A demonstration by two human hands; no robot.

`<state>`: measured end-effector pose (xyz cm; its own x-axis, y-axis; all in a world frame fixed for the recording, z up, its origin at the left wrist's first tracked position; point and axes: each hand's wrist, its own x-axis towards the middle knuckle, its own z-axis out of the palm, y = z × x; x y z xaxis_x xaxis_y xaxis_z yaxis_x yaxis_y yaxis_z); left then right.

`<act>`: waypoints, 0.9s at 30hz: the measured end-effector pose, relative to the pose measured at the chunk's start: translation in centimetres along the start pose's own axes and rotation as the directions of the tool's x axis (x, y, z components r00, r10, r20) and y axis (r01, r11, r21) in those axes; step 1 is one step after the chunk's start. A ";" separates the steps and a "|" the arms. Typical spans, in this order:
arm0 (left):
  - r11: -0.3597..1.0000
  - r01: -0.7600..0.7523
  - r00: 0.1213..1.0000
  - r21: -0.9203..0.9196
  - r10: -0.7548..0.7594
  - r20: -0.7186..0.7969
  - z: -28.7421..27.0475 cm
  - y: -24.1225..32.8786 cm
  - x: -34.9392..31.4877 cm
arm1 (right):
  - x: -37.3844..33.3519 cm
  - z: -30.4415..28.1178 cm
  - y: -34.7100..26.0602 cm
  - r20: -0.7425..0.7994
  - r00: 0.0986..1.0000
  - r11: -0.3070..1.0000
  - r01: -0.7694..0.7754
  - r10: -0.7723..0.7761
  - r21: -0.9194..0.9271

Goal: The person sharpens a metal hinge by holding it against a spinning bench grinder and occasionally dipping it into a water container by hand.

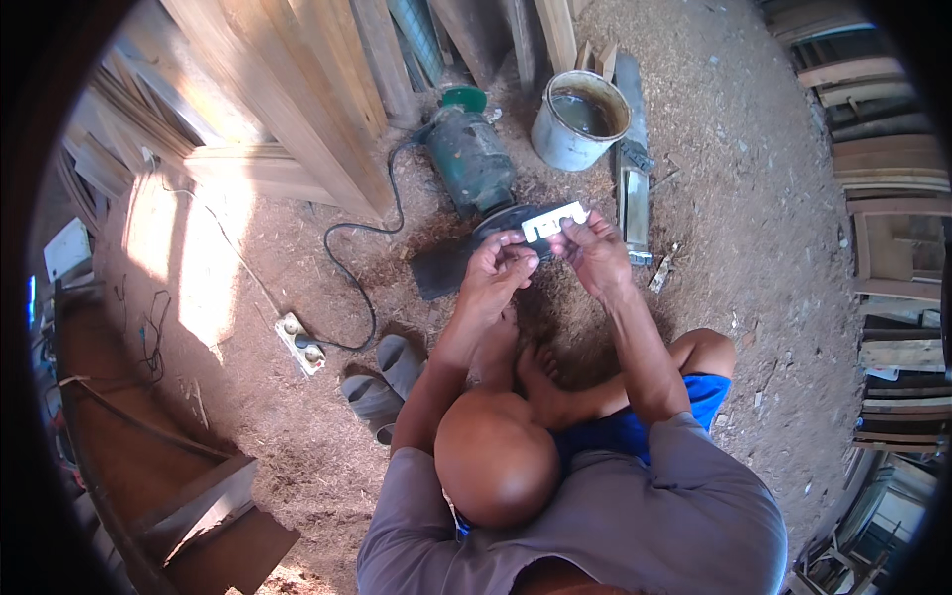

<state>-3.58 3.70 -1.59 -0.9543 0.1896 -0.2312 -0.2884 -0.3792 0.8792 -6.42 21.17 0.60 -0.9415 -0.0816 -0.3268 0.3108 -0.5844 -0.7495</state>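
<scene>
A small, flat, bright metal plate with slots cut into one edge (551, 219) is held up between my hands, resembling a planer blade. My left hand (495, 278) pinches its left end with thumb and fingers. At the other end, my right hand (599, 258) grips it, the fingers partly covering that side. Just beyond the plate lies a green electric grinder motor (466, 159) with a round wheel (502, 218) at its near end. The plate and my hands partly hide the wheel. A dark flat board (443, 271) lies on the ground beneath it.
A white bucket of murky liquid (583, 124) stands behind my right hand, beside a long narrow wooden piece (635, 203). A black cable (330, 253) runs to a socket strip (298, 343). Sandals (382, 387) lie left; timber planks (297, 99) lean behind.
</scene>
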 end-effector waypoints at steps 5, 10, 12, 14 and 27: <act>0.991 -0.041 0.999 0.126 0.041 0.002 1.1 1.1 -0.2 | -3.1 0.4 1.0 0.025 0.991 0.962 0.134 -0.132 -0.238; 0.993 -0.057 0.998 0.102 0.056 0.010 2.5 2.1 -0.7 | -5.2 -0.9 -0.8 0.048 0.950 0.824 0.293 -0.310 -0.485; 0.991 -0.029 0.999 0.127 0.026 0.023 3.4 2.7 -0.7 | -6.3 -1.2 -2.1 0.029 0.980 0.902 0.194 -0.198 -0.387; 0.990 -0.069 0.996 0.119 0.061 0.071 4.6 3.3 -0.5 | -7.7 -1.0 -3.7 0.026 0.993 0.980 0.118 -0.115 -0.161; 0.984 -0.041 0.919 -0.171 0.104 0.379 9.6 4.4 0.8 | -12.3 -0.1 -6.2 0.109 0.931 0.933 0.356 -0.348 -0.058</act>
<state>-4.88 10.92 6.13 -0.8773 0.4785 0.0370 -0.2584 -0.5359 0.8038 3.19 25.92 9.22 -0.9990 0.0395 0.0197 -0.0376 -0.5278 -0.8486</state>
